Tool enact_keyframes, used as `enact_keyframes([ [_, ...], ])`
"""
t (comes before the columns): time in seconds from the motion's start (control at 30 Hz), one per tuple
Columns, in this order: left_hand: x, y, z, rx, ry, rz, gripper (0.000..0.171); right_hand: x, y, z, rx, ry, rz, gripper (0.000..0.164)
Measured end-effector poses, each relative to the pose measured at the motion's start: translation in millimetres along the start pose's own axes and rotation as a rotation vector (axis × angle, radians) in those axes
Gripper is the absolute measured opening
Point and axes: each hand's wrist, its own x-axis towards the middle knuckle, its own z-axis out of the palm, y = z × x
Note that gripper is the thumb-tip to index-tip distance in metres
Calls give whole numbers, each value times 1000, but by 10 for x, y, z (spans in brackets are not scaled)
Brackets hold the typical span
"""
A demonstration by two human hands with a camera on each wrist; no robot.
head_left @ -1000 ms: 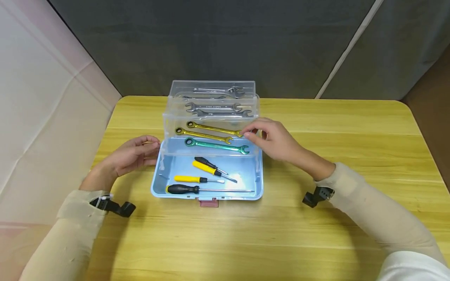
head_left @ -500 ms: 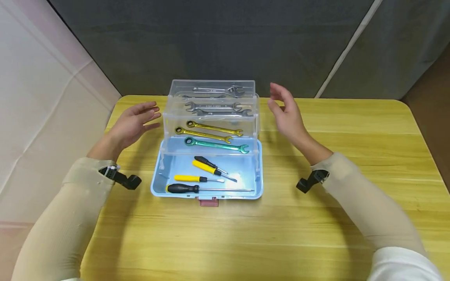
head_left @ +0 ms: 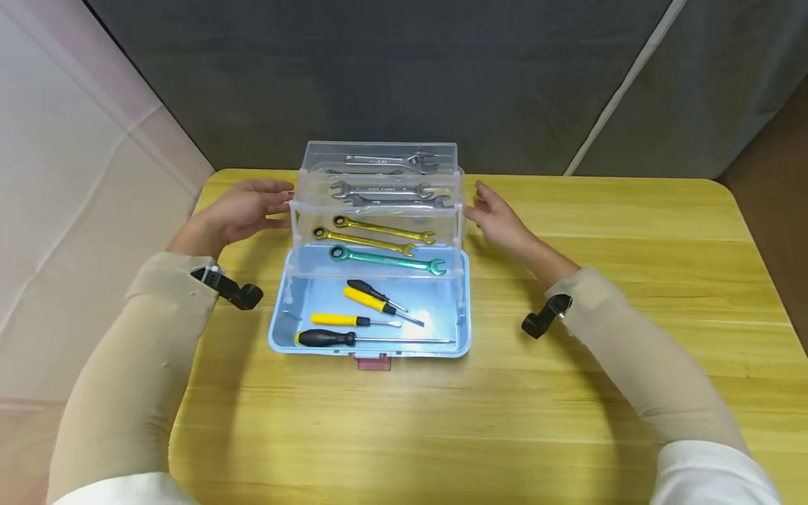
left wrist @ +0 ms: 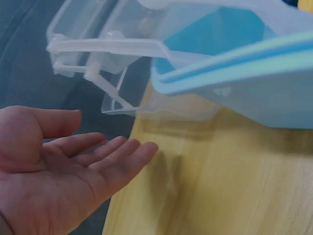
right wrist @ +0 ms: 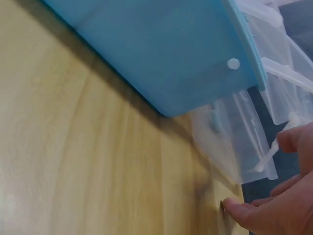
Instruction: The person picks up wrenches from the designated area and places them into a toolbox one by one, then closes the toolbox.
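Note:
A blue toolbox (head_left: 369,353) stands unfolded on the table, its clear trays (head_left: 303,242) stepped up toward the back. My left hand (head_left: 249,209) is beside the trays' left side, fingers extended; the left wrist view shows its palm (left wrist: 54,181) bare, apart from the plastic. On the opposite side my right hand (head_left: 499,219) reaches to the trays' right edge, fingers loosely bent and holding nothing. In the trays lie silver wrenches (head_left: 381,191), two gold wrenches (head_left: 366,242) and a green wrench (head_left: 388,260). Several screwdrivers (head_left: 334,320) lie in the blue base.
A wooden table (head_left: 568,393) carries the toolbox near its back edge. Behind it hangs a dark grey curtain (head_left: 379,77), and a pale cloth (head_left: 95,175) hangs at the left. A red latch (head_left: 374,362) sticks out at the toolbox's front.
My right hand let go of a gold wrench, lifted to the back right, then came down beside the trays. My left hand moved back along the toolbox's left side to the trays.

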Motion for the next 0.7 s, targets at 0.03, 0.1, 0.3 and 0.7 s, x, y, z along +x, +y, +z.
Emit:
enact_keyframes([
  [0.03, 20, -13, 4, 30, -17, -6, 55, 4, 7, 16, -11, -11, 3, 74],
  [0.1, 56, -35, 16, 78, -57, -19, 52, 11, 18, 50, -24, -25, -7, 72],
  [0.3, 94, -34, 47, 149, -126, -41, 49, 56, 13, 160, 42, -62, -49, 60],
  [0.7, 106, -40, 29, 166, -114, -54, 56, 39, -8, 178, 62, -85, -36, 53],
])
